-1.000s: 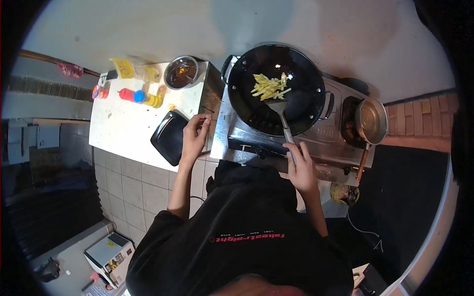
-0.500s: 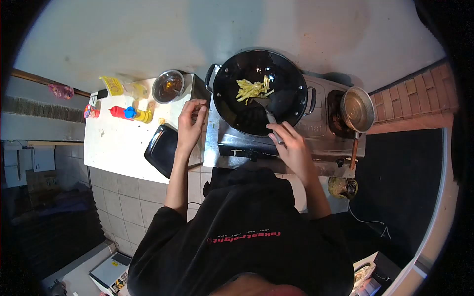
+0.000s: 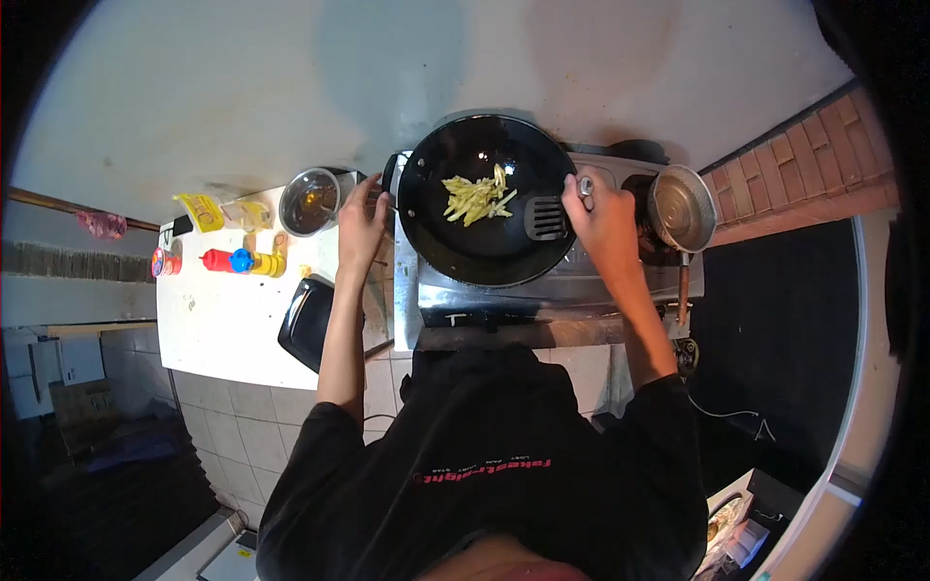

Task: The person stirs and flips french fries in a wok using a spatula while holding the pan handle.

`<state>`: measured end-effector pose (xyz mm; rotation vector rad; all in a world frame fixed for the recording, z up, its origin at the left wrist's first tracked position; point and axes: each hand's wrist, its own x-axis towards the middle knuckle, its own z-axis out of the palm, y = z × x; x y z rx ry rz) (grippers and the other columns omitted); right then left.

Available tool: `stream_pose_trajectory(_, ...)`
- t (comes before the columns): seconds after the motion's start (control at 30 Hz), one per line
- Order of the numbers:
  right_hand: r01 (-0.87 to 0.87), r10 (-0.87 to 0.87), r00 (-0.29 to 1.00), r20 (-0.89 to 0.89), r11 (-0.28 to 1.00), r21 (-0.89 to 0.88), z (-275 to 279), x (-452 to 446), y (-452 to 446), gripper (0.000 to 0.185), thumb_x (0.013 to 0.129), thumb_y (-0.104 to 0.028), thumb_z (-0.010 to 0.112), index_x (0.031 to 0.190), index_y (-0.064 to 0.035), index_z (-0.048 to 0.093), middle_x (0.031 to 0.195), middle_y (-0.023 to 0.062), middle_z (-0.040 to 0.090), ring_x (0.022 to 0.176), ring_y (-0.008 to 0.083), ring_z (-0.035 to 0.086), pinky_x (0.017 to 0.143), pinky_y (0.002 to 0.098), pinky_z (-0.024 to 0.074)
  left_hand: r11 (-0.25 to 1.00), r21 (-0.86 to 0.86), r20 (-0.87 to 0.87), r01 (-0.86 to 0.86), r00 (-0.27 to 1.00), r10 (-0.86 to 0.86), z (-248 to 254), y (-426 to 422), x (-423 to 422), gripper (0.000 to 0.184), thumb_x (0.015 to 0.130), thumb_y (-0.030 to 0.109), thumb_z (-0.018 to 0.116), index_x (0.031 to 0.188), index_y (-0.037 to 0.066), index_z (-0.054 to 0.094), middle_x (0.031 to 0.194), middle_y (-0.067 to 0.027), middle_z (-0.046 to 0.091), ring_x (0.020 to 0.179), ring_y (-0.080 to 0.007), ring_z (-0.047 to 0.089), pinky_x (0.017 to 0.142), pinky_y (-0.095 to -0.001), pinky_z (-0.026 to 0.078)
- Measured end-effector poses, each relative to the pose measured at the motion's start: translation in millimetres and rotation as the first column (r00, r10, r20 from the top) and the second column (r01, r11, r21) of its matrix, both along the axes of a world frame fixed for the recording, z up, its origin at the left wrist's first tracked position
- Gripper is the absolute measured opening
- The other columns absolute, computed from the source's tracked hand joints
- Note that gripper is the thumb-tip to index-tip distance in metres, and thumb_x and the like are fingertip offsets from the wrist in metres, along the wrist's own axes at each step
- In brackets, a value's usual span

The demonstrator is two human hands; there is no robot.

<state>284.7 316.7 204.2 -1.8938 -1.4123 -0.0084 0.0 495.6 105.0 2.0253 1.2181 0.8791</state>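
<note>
strips of pale yellow-green food (image 3: 478, 198): loose clump in round black metal wok (image 3: 465, 263), left of the wok's middle, between both hands
long axis: strips fan out in mixed directions, no single axis clear
black slotted spatula with grey handle (image 3: 545, 219): blade inside wok, just right of strips, small gap; handle end shows at right hand
right hand (image 3: 605, 221): grasping spatula handle over wok's right rim; grip on wok there, cannot tell
left hand (image 3: 362, 229): fingers curled by wok's black left loop handle (image 3: 389, 171); gripping or only touching, cannot tell
nearer hand: about even; spatula blade sits between strips and right hand
strips from hands: right of left hand, left of right hand
</note>
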Motion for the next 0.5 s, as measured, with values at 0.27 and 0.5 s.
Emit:
stream_pose_trajectory(0.27,0.070,-0.070,0.997,-0.021,0.998,0.007,-20.6,-10.9,24.1,0.024,0.095,-0.014,0.062,0.078,-0.0011,0.049,0.057,0.0187,0.051,0.052,0.0389,0.055,0.049,0.0419,0.0414,1.000,-0.003,-0.005,0.003,1.000,-0.003,-3.7,5.5,-2.0,0.026,0.094,0.009,0.064,0.118,0.001,0.068,0.107,-0.0173,0.067,0.090,-0.0274,0.070,0.080,-0.0368,0.055)
stream_pose_trajectory(0.5,0.168,-0.137,0.938,-0.319,0.983,0.072,-54.9,-12.8,39.2,0.026,0.096,-0.012,0.061,0.077,-0.0005,0.049,0.053,0.0117,0.041,0.047,0.0127,0.034,0.047,0.0315,0.0338,0.998,-0.061,0.059,-0.001,0.998,0.004,5.1,-3.5,-0.8,0.027,0.096,0.013,0.063,0.119,0.000,0.068,0.103,-0.0170,0.068,0.086,-0.0256,0.071,0.076,-0.0340,0.054)
